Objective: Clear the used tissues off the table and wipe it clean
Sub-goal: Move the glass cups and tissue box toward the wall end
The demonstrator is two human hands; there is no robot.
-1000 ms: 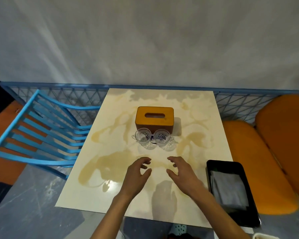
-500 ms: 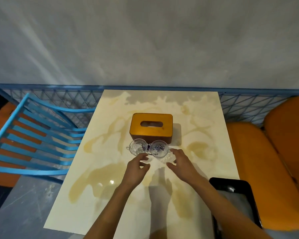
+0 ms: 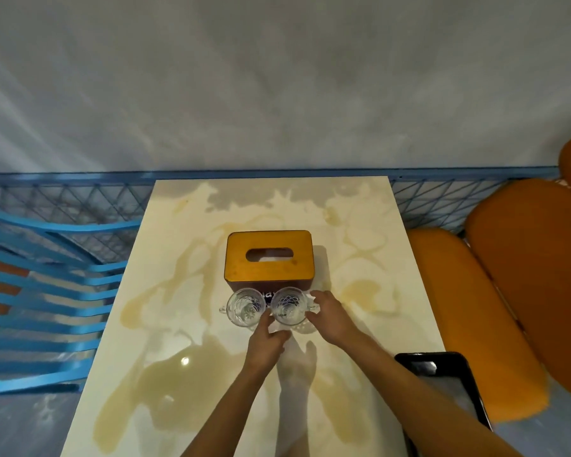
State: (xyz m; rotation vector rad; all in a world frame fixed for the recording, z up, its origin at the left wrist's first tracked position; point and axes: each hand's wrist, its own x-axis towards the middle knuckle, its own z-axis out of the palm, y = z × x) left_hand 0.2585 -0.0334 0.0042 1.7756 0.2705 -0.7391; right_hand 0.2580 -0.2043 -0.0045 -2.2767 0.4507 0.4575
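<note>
Yellowish stains cover the cream table (image 3: 178, 324). An orange tissue box (image 3: 269, 258) stands at its middle, with two clear glass cups in front of it, the left glass (image 3: 245, 306) and the right glass (image 3: 289, 306). My right hand (image 3: 330, 316) curls its fingers around the right glass's right side. Just below the gap between the glasses, my left hand (image 3: 266, 341) has its fingertips by a small white patch (image 3: 279, 328) at the right glass's base, possibly a tissue. Whether the fingers pinch it is unclear.
A black tray (image 3: 406, 361) holding a grey cloth (image 3: 452, 390) sits at the table's near right corner. A blue slatted chair (image 3: 47, 291) stands to the left, orange cushioned seats (image 3: 475, 308) to the right, and a blue mesh railing (image 3: 80, 199) behind.
Both hands have moved forward from the table's near half up to the glasses. My right hand now touches the right glass, and my left fingers are at its base.
</note>
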